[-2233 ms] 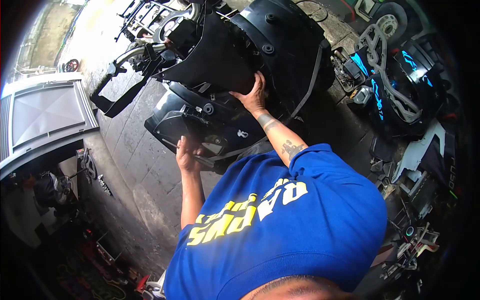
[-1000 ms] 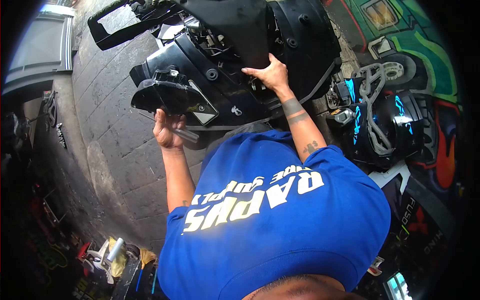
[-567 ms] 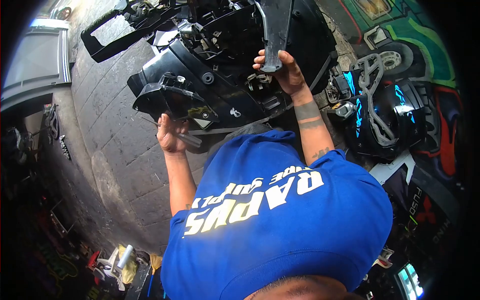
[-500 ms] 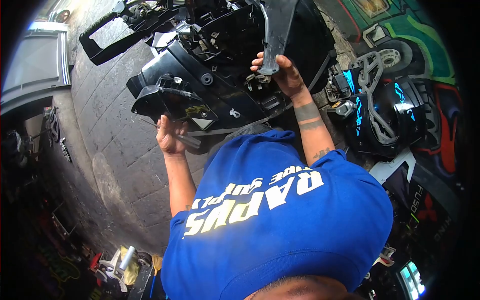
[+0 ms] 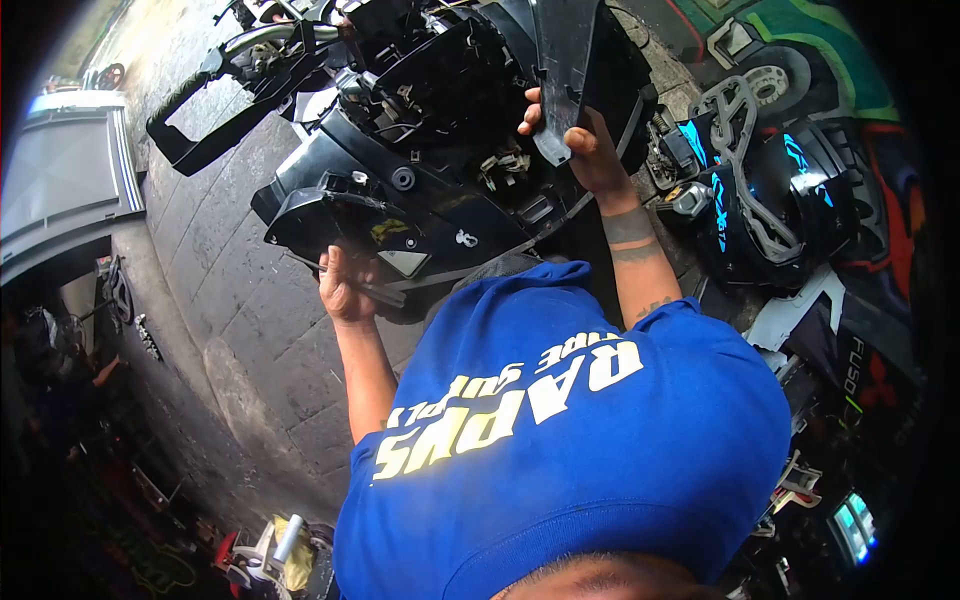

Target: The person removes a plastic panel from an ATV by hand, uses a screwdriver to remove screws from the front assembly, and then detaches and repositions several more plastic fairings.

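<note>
A black scooter body (image 5: 440, 190) with glossy panels and exposed wiring is in front of me. My right hand (image 5: 598, 160) grips the lower end of a long dark plastic panel (image 5: 568, 80), thumb on its near face and fingers curled round the far edge. The panel stands tilted over the scooter's right part. Beside the front left body panel (image 5: 335, 215), my left hand (image 5: 345, 288) is closed with the thumb up. A dark grey strip (image 5: 385, 295) juts from its palm; its full shape is partly hidden by the fingers.
A black handlebar guard (image 5: 195, 135) sticks out at upper left. To the right are a black helmet-like shell with blue marks (image 5: 795, 215) and a grey metal bracket (image 5: 735, 125). White parts and a yellow bag (image 5: 298, 568) lie at lower left. Dark paving (image 5: 260, 370) surrounds the scooter.
My right hand has shifted slightly right and down, and the plastic panel has turned in its grip. The left hand with the strip sits slightly lower in view. The whole view has shifted a little.
</note>
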A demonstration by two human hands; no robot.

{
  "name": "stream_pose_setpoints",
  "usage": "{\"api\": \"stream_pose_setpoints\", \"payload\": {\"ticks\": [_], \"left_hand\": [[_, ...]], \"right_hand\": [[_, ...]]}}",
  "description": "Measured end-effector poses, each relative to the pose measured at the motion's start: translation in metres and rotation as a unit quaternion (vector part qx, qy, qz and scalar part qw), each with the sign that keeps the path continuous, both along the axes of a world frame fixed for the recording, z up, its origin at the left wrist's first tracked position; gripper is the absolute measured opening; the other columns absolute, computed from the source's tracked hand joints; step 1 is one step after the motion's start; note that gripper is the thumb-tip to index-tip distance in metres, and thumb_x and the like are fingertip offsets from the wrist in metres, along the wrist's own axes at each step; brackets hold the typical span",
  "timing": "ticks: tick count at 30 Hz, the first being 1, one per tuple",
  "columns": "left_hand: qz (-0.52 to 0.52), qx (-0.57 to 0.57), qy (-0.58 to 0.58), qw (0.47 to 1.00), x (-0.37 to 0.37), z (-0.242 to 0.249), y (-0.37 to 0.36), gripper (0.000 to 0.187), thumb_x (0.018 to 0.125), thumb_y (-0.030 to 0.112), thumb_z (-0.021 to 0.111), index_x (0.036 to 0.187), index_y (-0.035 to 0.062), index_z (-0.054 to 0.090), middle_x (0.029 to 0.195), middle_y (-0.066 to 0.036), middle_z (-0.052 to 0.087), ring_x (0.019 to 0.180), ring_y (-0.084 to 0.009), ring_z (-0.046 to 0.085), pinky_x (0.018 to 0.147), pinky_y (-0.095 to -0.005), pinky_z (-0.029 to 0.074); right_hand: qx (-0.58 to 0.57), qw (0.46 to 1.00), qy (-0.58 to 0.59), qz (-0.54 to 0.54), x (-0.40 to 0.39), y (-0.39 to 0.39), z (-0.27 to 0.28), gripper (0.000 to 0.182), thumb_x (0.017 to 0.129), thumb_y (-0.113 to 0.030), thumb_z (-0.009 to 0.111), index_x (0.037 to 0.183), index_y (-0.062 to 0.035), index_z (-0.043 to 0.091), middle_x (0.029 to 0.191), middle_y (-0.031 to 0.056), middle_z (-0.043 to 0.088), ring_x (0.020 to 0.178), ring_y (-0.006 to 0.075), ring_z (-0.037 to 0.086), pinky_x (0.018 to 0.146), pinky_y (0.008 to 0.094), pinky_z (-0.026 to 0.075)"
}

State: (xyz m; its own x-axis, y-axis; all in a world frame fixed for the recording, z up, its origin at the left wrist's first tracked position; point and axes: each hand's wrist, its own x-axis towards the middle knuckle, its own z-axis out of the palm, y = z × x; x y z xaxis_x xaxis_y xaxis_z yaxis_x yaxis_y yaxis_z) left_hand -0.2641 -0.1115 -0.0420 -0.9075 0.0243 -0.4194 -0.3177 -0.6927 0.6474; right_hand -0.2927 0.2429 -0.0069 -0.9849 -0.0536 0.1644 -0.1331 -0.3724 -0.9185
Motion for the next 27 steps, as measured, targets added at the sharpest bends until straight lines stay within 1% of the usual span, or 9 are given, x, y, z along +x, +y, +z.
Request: {"api": "stream_pose_setpoints", "payload": {"ticks": [5,8,11,12,15,18,21,25,27], "left_hand": [[-0.021,-0.072,0.041,0.996,0.001,0.002,0.004,0.025,0.091,0.025,0.052,0.068,0.0152,0.050,0.054,0.006,0.037,0.046,-0.0085,0.035,0.045,-0.0253,0.031],[-0.066,0.088,0.097,0.989,0.003,-0.022,-0.016,0.019,0.092,0.026,0.051,0.081,0.0126,0.059,0.059,0.004,0.047,0.046,-0.0090,0.035,0.047,-0.0250,0.033],[-0.021,0.079,0.010,0.997,0.009,-0.035,-0.021,0.019,0.092,0.027,0.050,0.091,0.0114,0.061,0.062,0.003,0.051,0.047,-0.0089,0.035,0.047,-0.0243,0.032],[-0.053,0.100,0.045,0.993,0.011,-0.038,-0.021,0.020,0.092,0.027,0.050,0.095,0.0104,0.061,0.067,0.002,0.055,0.049,-0.0087,0.035,0.047,-0.0239,0.032],[-0.079,0.107,0.051,0.990,0.018,-0.044,-0.018,0.019,0.092,0.026,0.050,0.095,0.0106,0.061,0.069,0.002,0.055,0.050,-0.0083,0.036,0.048,-0.0235,0.033],[-0.090,0.103,0.043,0.990,0.020,-0.042,-0.012,0.014,0.091,0.024,0.053,0.091,0.0115,0.059,0.078,-0.001,0.057,0.054,-0.0088,0.042,0.048,-0.0235,0.035],[-0.086,0.096,0.041,0.991,0.018,-0.046,-0.011,0.014,0.091,0.024,0.053,0.091,0.0108,0.058,0.082,-0.002,0.058,0.057,-0.0097,0.046,0.048,-0.0233,0.036],[-0.094,0.088,0.058,0.990,0.013,-0.042,-0.010,0.015,0.092,0.023,0.050,0.093,0.0101,0.058,0.082,-0.003,0.058,0.057,-0.0098,0.046,0.048,-0.0237,0.036],[-0.094,0.108,0.069,0.987,0.012,-0.041,-0.010,0.014,0.094,0.020,0.046,0.092,0.0115,0.058,0.076,-0.002,0.055,0.055,-0.0089,0.042,0.048,-0.0244,0.035]], "right_hand": [[-0.105,0.994,0.019,-0.019,-0.001,-0.007,0.007,0.070,0.072,-0.040,0.066,0.120,0.0056,0.045,0.100,0.0117,0.061,0.096,0.0245,0.060,0.090,0.0367,0.043],[-0.108,0.994,0.026,0.016,0.003,-0.009,0.018,0.087,0.068,-0.052,0.069,0.126,0.0060,0.038,0.109,0.0143,0.056,0.104,0.0283,0.054,0.099,0.0404,0.036],[-0.116,0.993,0.029,0.006,0.005,-0.001,0.017,0.088,0.068,-0.052,0.069,0.126,0.0059,0.037,0.110,0.0147,0.056,0.105,0.0282,0.054,0.098,0.0402,0.037],[-0.116,0.993,0.031,0.000,0.006,-0.001,0.017,0.088,0.068,-0.052,0.069,0.126,0.0059,0.037,0.110,0.0147,0.056,0.105,0.0282,0.054,0.098,0.0402,0.037],[-0.076,0.995,0.056,-0.041,0.010,-0.002,0.021,0.082,0.069,-0.049,0.071,0.122,0.0050,0.042,0.104,0.0138,0.059,0.099,0.0276,0.058,0.091,0.0387,0.043],[-0.092,0.993,0.072,-0.009,0.012,-0.001,0.027,0.093,0.064,-0.056,0.073,0.125,0.0056,0.039,0.104,0.0145,0.058,0.098,0.0266,0.058,0.091,0.0386,0.043],[-0.163,0.982,0.062,0.066,0.014,-0.003,0.035,0.097,0.062,-0.050,0.074,0.130,0.0063,0.033,0.109,0.0151,0.054,0.103,0.0262,0.053,0.095,0.0390,0.038],[-0.112,0.989,0.097,-0.009,0.009,-0.004,0.031,0.089,0.066,-0.054,0.072,0.125,0.0048,0.039,0.105,0.0142,0.057,0.099,0.0254,0.057,0.091,0.0371,0.041],[-0.103,0.987,0.092,-0.078,0.006,0.002,0.027,0.075,0.070,-0.039,0.070,0.123,0.0048,0.040,0.103,0.0133,0.058,0.099,0.0259,0.057,0.092,0.0389,0.041]]}}
